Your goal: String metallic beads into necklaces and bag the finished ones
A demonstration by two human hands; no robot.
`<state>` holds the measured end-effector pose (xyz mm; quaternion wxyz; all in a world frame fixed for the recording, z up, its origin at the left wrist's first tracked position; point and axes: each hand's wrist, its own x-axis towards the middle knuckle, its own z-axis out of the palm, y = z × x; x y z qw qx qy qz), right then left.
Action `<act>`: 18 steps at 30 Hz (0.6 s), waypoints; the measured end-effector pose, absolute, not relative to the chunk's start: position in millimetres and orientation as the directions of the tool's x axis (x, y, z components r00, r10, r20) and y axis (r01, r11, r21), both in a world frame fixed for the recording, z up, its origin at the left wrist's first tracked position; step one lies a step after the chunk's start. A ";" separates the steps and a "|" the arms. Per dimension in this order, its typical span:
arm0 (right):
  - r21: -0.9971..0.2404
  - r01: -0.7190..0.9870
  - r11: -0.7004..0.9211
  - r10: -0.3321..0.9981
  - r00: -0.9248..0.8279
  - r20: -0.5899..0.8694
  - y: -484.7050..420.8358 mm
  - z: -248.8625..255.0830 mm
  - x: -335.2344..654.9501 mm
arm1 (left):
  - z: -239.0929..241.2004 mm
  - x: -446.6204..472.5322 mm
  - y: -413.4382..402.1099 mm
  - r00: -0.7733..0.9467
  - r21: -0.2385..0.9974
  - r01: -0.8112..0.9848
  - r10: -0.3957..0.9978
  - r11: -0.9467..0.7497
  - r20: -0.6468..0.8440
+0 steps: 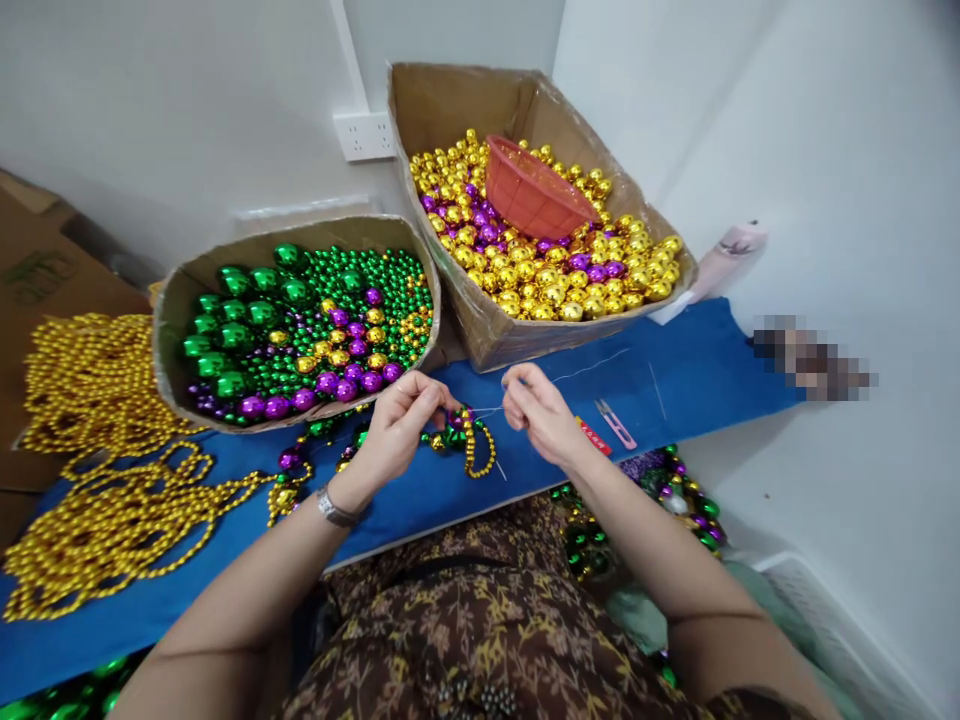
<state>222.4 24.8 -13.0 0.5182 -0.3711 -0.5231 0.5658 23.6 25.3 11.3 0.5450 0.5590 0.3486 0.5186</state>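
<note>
Pinching bead strand (459, 436), left hand (397, 430), right hand (538, 412) gripping thread (592, 365)

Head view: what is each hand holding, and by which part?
The left hand pinches the beaded strand at its last beads. The right hand pinches the thin thread just beyond those beads.

Blue cloth (697, 370), bead boxes (495, 335) (gold strands (97, 480))

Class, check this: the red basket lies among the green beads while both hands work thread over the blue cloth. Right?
Wrong box: the head view shows the red basket on the gold beads; left hand, right hand, thread and blue cloth are as stated.
</note>
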 end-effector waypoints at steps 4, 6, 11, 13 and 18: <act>-0.570 0.592 0.569 0.822 -0.398 0.407 33.5 20.1 227.9 | 37.8 29.9 34.2 0.242 0.927 -0.019 0.898 -0.375 0.369; -0.180 0.746 0.641 0.733 -0.525 0.433 39.8 35.4 227.1 | 53.4 34.5 38.6 0.249 0.907 0.001 0.878 -0.421 0.408; 0.305 0.736 0.604 0.573 -0.667 0.476 60.8 81.2 225.0 | 101.2 43.2 53.2 0.202 0.855 -0.052 0.833 -0.517 0.516; 0.379 0.703 0.602 0.496 -0.701 0.512 70.1 108.0 225.3 | 125.0 43.8 59.7 0.192 0.846 -0.123 0.824 -0.519 0.534; 0.560 0.612 0.559 0.349 -0.786 0.510 88.4 180.7 221.4 | 186.0 41.0 66.0 0.185 0.832 -0.122 0.811 -0.542 0.555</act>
